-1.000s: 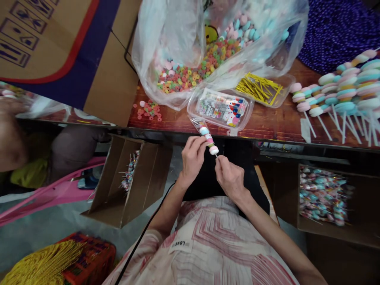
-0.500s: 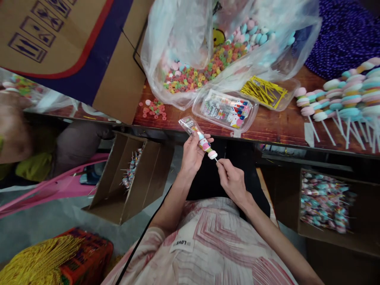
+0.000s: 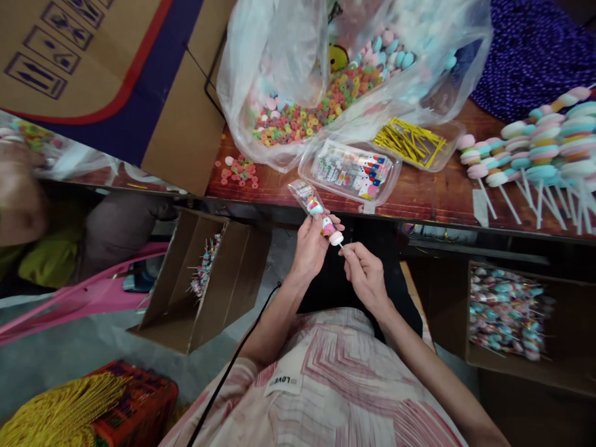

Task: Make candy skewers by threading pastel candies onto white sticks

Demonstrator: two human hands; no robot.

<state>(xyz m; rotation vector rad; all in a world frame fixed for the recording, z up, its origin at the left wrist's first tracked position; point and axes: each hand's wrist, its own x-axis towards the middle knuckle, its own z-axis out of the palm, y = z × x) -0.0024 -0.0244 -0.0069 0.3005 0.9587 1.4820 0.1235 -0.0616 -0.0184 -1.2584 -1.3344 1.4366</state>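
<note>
My left hand [image 3: 311, 245] is closed round a candy skewer [image 3: 326, 223] whose upper part sits inside a small clear printed wrapper [image 3: 305, 194]. My right hand [image 3: 365, 273] pinches the white stick at the skewer's lower end, just below the last pink-and-white sweet. Both hands hover just in front of the wooden table edge [image 3: 419, 214], above my lap.
On the table lie a clear tray of printed wrappers [image 3: 349, 171], a tray of yellow twist ties [image 3: 410, 138], a big plastic bag of coloured ring sweets [image 3: 307, 115], loose sweets [image 3: 239, 171] and unwrapped skewers [image 3: 535, 152]. Cardboard boxes of wrapped skewers stand at left [image 3: 205, 273] and right [image 3: 507, 307].
The wrapper has slid further down over the sweets, and both hands have shifted slightly with the skewer in front of the table edge.
</note>
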